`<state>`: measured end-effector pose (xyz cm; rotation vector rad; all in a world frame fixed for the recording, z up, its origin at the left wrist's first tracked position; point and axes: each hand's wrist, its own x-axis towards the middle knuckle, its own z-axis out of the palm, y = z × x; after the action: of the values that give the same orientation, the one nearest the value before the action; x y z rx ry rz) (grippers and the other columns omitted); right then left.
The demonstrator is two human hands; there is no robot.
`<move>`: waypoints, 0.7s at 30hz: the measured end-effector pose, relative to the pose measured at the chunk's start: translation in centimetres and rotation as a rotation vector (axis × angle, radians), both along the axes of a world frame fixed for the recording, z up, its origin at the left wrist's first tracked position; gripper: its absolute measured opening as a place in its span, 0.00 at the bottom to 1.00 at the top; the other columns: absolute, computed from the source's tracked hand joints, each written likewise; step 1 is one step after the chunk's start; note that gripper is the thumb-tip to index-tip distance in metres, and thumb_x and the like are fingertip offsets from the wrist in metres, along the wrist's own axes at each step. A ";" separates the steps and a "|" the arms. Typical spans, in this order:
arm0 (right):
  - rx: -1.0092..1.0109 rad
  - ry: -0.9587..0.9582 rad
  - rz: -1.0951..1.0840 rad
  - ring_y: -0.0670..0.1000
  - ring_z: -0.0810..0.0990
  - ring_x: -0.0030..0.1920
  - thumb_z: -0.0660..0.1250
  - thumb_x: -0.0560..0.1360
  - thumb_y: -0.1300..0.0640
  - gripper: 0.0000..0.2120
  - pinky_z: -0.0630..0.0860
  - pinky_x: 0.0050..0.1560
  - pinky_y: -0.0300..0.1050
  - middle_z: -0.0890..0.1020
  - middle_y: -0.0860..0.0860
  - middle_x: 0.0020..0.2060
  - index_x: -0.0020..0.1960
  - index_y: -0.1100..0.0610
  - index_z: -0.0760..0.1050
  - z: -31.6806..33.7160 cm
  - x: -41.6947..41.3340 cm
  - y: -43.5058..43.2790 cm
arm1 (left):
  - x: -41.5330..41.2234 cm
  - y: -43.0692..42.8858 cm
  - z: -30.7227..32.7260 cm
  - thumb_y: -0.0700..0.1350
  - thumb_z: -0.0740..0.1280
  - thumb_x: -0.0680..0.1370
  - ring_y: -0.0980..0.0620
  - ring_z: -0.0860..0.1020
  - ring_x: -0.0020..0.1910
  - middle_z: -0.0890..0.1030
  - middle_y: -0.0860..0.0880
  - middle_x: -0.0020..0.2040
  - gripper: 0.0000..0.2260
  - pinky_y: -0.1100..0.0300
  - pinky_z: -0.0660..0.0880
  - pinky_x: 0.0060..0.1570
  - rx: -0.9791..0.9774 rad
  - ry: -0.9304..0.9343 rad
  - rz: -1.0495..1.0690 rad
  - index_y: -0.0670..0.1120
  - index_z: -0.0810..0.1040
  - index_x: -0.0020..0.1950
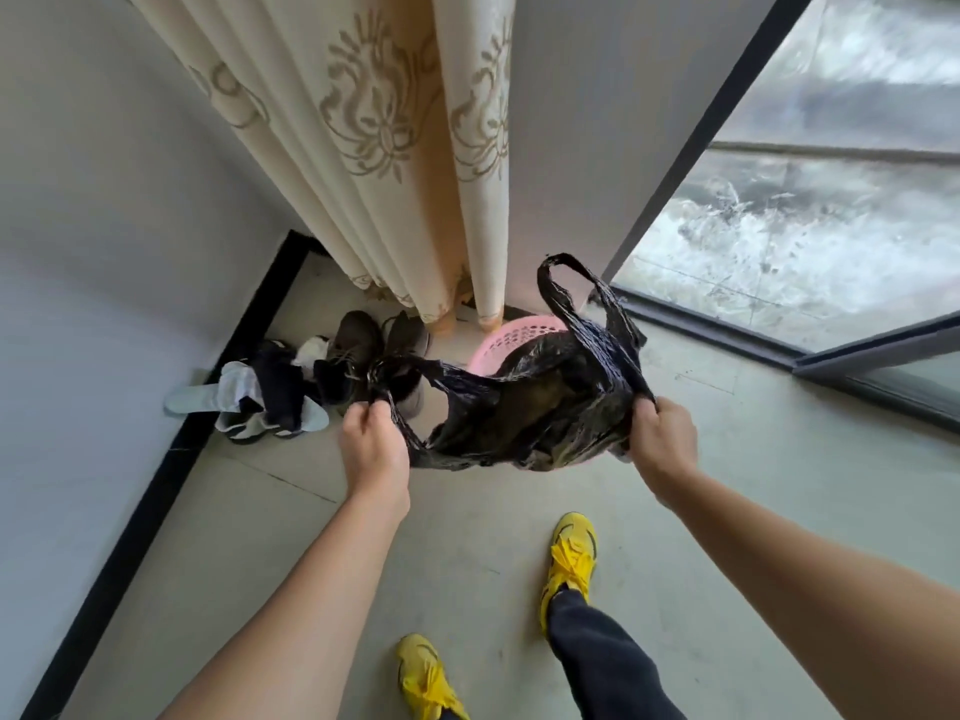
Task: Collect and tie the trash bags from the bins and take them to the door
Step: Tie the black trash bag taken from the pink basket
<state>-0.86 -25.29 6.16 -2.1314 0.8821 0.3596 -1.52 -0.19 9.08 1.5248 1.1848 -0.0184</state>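
Trash bag (524, 407): black, thin, glossy and crinkled plastic; stretched sideways between both hands, above the tiled floor (467, 563); mouth partly gathered, one looped handle (566, 288) standing up at the far right side, contents not discernible
Bin (511, 337): pink perforated plastic basket, just behind and partly hidden by the bag, at the foot of the curtain (374, 148)
Left hand (371, 444): fingers clenched on the bag's twisted left handle
Right hand (662, 439): fingers pinched shut on the bag's right edge
Writing: none legible on bag or bin
Surroundings: cream curtain with tan ornament; pile of dark shoes (363, 356) and socks by the wall; yellow shoes (569, 558) on the feet below; glass pane (805, 226) to the right
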 end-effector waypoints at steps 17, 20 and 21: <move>0.136 0.029 -0.426 0.61 0.78 0.44 0.55 0.72 0.50 0.16 0.79 0.49 0.58 0.78 0.58 0.39 0.41 0.60 0.75 -3.6 -24.3 7.4 | -18.2 7.8 -1.5 0.40 0.59 0.77 0.52 0.60 0.30 0.63 0.50 0.30 0.15 0.58 0.58 0.31 -0.023 -0.174 -0.245 0.46 0.60 0.32; 0.210 0.095 -0.476 0.64 0.80 0.49 0.54 0.71 0.49 0.17 0.79 0.54 0.64 0.80 0.58 0.45 0.45 0.59 0.76 -8.8 -27.2 6.9 | -20.4 7.7 -6.2 0.40 0.59 0.77 0.52 0.60 0.29 0.63 0.50 0.30 0.16 0.58 0.58 0.31 -0.023 -0.165 -0.259 0.46 0.58 0.31; 0.227 0.105 -0.480 0.64 0.80 0.50 0.55 0.72 0.50 0.15 0.79 0.54 0.65 0.80 0.58 0.46 0.44 0.59 0.75 -10.7 -27.7 6.8 | -20.8 7.5 -8.2 0.41 0.59 0.77 0.51 0.62 0.30 0.64 0.49 0.30 0.15 0.58 0.60 0.32 -0.035 -0.161 -0.259 0.47 0.59 0.32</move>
<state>-28.61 -18.53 -4.52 -1.6416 1.3095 0.3064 -22.31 7.33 0.92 1.6084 0.8512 -0.0864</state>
